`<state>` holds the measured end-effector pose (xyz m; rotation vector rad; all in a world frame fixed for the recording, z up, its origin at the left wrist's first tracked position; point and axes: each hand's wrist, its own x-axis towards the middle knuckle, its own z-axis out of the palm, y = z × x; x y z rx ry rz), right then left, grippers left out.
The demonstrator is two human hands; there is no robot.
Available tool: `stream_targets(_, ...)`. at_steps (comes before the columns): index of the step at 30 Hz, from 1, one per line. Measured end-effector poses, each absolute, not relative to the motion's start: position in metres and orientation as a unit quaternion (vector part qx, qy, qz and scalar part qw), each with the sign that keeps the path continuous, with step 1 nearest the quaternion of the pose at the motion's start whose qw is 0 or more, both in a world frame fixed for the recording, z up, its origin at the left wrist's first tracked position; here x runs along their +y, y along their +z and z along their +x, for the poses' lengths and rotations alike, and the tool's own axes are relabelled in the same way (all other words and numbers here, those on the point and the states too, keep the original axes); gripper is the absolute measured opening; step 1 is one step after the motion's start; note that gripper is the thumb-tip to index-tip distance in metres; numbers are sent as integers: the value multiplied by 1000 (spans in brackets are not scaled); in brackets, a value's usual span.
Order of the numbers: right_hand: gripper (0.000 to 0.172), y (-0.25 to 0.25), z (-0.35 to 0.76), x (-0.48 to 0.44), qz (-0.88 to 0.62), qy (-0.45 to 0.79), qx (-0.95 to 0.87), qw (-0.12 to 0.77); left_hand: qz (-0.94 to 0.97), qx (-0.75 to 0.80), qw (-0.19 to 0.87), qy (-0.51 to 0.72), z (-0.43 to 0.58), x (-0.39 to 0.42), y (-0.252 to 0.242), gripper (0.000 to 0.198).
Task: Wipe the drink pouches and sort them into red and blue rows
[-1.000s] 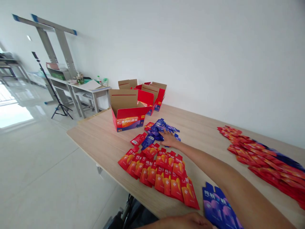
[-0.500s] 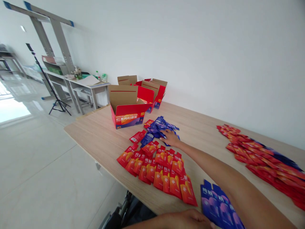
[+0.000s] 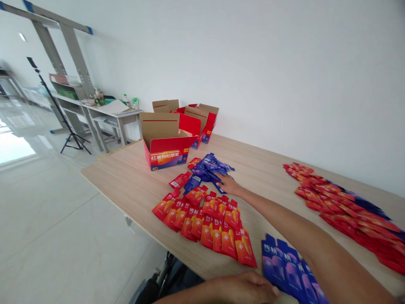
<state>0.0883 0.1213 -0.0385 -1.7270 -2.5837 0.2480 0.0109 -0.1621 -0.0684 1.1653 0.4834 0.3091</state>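
Note:
My right hand [image 3: 228,184] reaches over a loose heap of blue pouches [image 3: 209,168], its fingers closed on a blue pouch [image 3: 220,188] at the near side of the heap. Low in the view, my left hand [image 3: 248,287] rests by the table edge with its fingers curled together. Its fingertips are at the lower left edge of a fanned row of blue pouches [image 3: 281,266]; what they hold, if anything, is hidden. Overlapping rows of red pouches [image 3: 207,230] lie face up between my hands. A red pouch [image 3: 179,180] lies with its back up beside the heap.
An open red carton [image 3: 167,154] stands at the far left of the wooden table [image 3: 117,169], with more open cartons [image 3: 202,122] behind it. Long stacks of red and blue pouches [image 3: 344,202] lie on the right along the wall. A tripod [image 3: 76,139] stands on the floor.
My right hand has drawn slightly back to the right at the heap, with a blue pouch under its fingers. My left hand stays by the blue row. The view has shifted slightly.

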Motion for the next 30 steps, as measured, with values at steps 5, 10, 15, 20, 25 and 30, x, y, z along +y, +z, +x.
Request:
stream_targets(5, 55, -35, 93, 109, -542, 53, -838, 30, 539, 232, 798, 136, 13, -162, -72, 57)
stream_targets(10, 49, -34, 103, 104, -537, 30, -841, 62, 539, 234, 797, 138, 16, -161, -81, 56)
stream_targets(15, 49, -32, 126, 109, -542, 11, -833, 108, 540, 238, 796, 134, 15, -161, -83, 58)
stream_targets(20, 53, -35, 150, 108, -549, 3, -821, 158, 552, 225, 788, 153, 12, -161, -82, 65)
stream_targets(25, 50, -34, 175, 98, -550, 20, -803, 229, 553, 220, 788, 155, 18, -160, -92, 72)
stream_targets(30, 44, -28, 202, 80, -573, 33, -777, 257, 510, 219, 813, 175, 24, -163, -93, 75)
